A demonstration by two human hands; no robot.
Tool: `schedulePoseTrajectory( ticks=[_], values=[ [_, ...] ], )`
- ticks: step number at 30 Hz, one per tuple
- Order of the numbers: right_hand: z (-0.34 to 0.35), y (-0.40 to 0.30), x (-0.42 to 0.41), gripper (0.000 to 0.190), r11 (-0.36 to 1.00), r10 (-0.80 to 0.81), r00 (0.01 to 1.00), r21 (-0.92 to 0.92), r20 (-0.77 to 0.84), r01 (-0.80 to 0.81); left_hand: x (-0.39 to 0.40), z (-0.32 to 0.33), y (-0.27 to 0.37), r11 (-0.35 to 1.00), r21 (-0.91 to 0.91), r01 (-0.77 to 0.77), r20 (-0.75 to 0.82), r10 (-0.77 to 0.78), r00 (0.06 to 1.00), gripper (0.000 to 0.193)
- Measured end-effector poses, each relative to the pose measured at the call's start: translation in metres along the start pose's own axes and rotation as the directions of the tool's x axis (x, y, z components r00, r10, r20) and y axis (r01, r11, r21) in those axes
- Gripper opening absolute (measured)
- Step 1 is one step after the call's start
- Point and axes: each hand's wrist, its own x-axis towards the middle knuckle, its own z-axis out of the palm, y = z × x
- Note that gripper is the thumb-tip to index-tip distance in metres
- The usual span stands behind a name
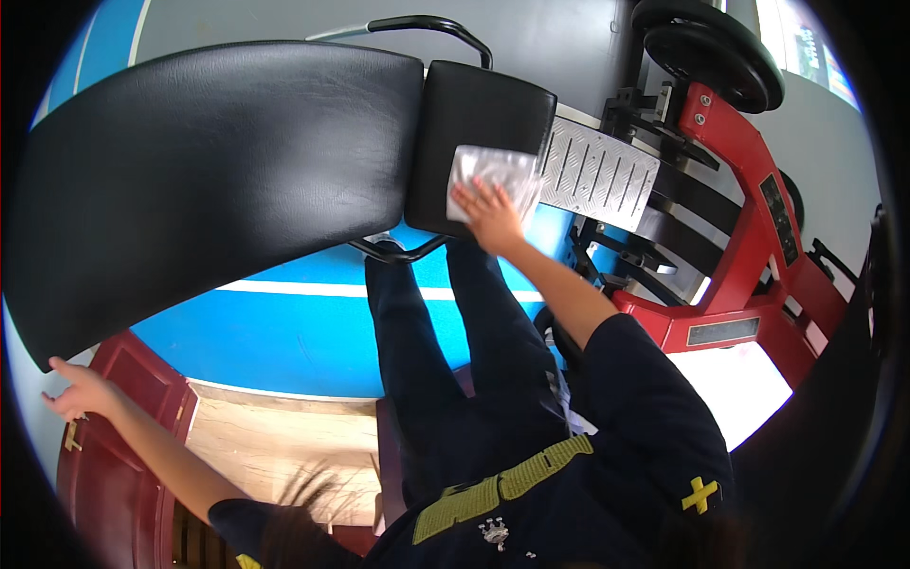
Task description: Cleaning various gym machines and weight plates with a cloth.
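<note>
My right hand (489, 217) lies nearly flat on a pale, shiny cloth (498, 162), holding it down against the short black padded seat (466, 114) of a weight bench. The cloth covers the seat's near right part and reaches its right edge. Next to the seat is the long black backrest pad (234, 156), with a narrow gap between them. Far to the left, my left hand (78, 395) is by the near left corner of the backrest, its fingers apart and nothing in it. Whether its fingertips touch the corner, I cannot tell.
Black tubular handles (434, 23) stick out around the bench. A diamond-plate metal footplate (597, 171) adjoins the seat. Beyond stands a red machine frame (739, 178) with black weight plates (711, 60). Blue flooring (284, 341) with white lines lies below, and a dark red door (128, 441) is at left.
</note>
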Motion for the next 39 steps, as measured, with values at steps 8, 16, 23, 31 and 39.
schedulePoseTrajectory(
  ticks=[8, 16, 23, 31, 39],
  values=[
    [0.044, -0.018, -0.116, 0.052, 0.945, -0.141, 0.982, 0.312, 0.127, 0.096, 0.036, 0.036, -0.072, 0.7, -0.458, 0.547, 0.613, -0.197, 0.765, 0.083],
    [0.107, 0.119, -0.179, 0.05, -0.841, 0.404, 0.436, 0.514, 0.804, -0.168, 0.007, 0.054, -0.052, 0.332, -0.509, 0.794, 0.729, -0.325, 0.603, 0.081],
    [-0.014, 0.213, 0.074, 0.05, -0.515, 0.777, 0.539, 0.821, 0.327, 0.245, -0.033, 0.069, 0.014, 0.274, -0.5, 0.821, 0.705, -0.421, 0.57, 0.095],
    [0.062, 0.14, 0.03, 0.069, 0.128, 0.87, 0.494, 0.96, 0.013, -0.25, -0.037, 0.076, 0.018, 0.284, -0.514, 0.809, 0.699, -0.409, 0.587, 0.095],
    [0.099, 0.026, -0.034, 0.067, -0.688, 0.675, 0.471, 0.715, 0.568, 0.124, -0.031, 0.07, -0.002, 0.298, -0.516, 0.803, 0.695, -0.402, 0.596, 0.097]
  ],
)
